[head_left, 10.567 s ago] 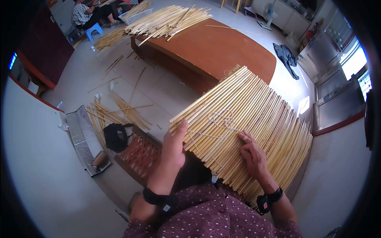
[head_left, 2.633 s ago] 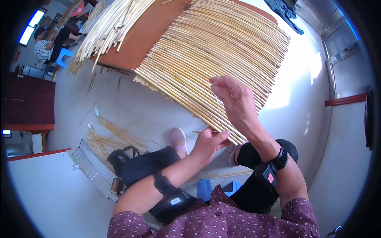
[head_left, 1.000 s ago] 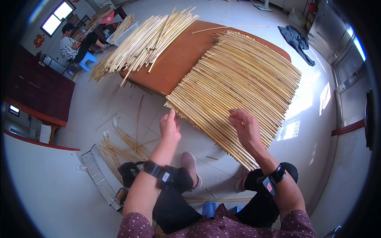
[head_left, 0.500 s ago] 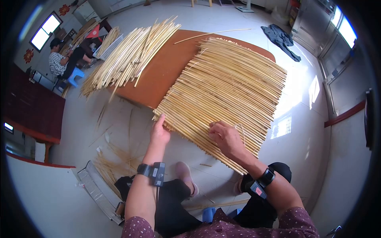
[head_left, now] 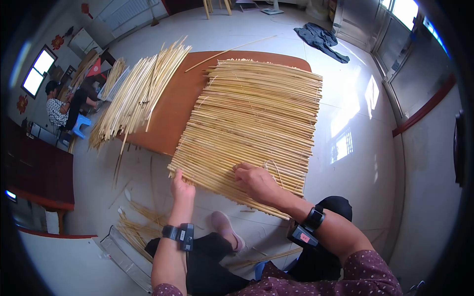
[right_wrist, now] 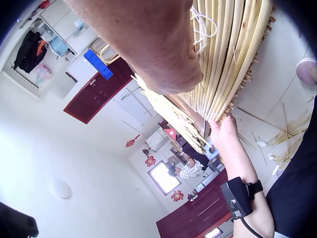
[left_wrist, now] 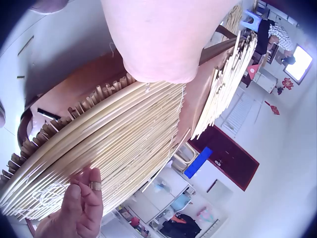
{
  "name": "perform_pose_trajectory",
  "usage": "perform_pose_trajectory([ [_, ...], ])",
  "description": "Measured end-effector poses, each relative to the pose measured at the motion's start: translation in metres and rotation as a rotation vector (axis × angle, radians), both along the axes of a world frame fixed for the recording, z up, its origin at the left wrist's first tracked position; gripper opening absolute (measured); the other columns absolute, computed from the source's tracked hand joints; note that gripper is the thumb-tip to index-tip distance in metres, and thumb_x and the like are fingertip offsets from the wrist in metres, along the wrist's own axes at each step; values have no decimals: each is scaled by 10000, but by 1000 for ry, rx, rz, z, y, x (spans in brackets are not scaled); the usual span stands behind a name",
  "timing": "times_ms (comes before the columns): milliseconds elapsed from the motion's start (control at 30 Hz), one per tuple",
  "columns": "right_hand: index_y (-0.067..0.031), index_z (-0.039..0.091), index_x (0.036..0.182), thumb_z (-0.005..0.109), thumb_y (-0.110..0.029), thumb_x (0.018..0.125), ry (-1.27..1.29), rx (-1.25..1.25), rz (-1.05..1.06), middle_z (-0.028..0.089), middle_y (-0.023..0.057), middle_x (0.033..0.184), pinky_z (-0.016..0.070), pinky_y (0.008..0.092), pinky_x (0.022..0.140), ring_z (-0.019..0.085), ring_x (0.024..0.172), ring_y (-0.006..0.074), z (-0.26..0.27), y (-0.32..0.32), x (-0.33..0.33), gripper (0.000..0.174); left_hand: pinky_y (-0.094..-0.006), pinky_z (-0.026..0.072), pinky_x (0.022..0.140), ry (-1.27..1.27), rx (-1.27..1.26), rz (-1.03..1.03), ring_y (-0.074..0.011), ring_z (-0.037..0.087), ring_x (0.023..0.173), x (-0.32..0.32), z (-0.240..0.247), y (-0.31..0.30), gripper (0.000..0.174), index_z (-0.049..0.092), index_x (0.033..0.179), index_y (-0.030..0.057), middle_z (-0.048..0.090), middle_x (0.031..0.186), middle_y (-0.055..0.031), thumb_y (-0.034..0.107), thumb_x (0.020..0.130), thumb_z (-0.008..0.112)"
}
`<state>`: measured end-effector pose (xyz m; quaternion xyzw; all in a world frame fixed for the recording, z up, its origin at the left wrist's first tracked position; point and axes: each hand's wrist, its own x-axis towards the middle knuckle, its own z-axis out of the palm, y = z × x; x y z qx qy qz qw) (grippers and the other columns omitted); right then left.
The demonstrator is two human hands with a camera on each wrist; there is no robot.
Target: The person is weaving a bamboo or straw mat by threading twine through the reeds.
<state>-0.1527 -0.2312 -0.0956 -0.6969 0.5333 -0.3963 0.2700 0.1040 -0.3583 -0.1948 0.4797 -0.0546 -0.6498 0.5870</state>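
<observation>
A mat of pale straight stalks (head_left: 252,118), bound with rows of thin cord, lies over the brown table (head_left: 170,111) and reaches past its near edge. At its near left corner my left hand (head_left: 182,187) grips the edge, thumb on top, its other fingers hidden below. Over the mat's front part, my right hand (head_left: 259,183) has its fingers curled and thumb against them, pinching the white cord; the fingertips are partly hidden. A loose loop of white cord (head_left: 273,170) stands beside its knuckles. In the left wrist view a ring (left_wrist: 95,186) shows on a right finger, with tangled cord (left_wrist: 49,196) nearby.
Loose stalks (head_left: 138,93) are piled on the table's left end, and a single stalk (head_left: 229,53) lies behind the mat. More stalks (head_left: 140,222) litter the floor at left. Another person (head_left: 59,111) sits on a blue stool at far left. Dark cloth (head_left: 321,39) lies on the floor.
My right hand has come down from above the mat to close over its front stalks and moved left. My left hand has gone from beside the mat to gripping its corner.
</observation>
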Motion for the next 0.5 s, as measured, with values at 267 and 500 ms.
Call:
perform_pose_trajectory([
  [267, 6, 589, 846, 534, -52, 817, 34, -6, -33, 610, 176, 946, 498, 463, 722, 609, 853, 397, -2, 3, -8, 86, -461, 457, 996, -43, 46, 25, -281, 553, 1163, 8, -3, 1, 392, 479, 1324, 24, 557, 1296, -130, 210, 984, 538],
  [500, 11, 555, 849, 508, -63, 824, 109, -19, -54, 586, 194, 888, 486, 468, 705, 597, 825, 400, 10, 11, -21, 91, -471, 387, 1077, -103, 60, 58, -301, 488, 1251, -2, 17, 4, 417, 452, 1362, 35, 498, 1390, -124, 254, 1008, 477],
])
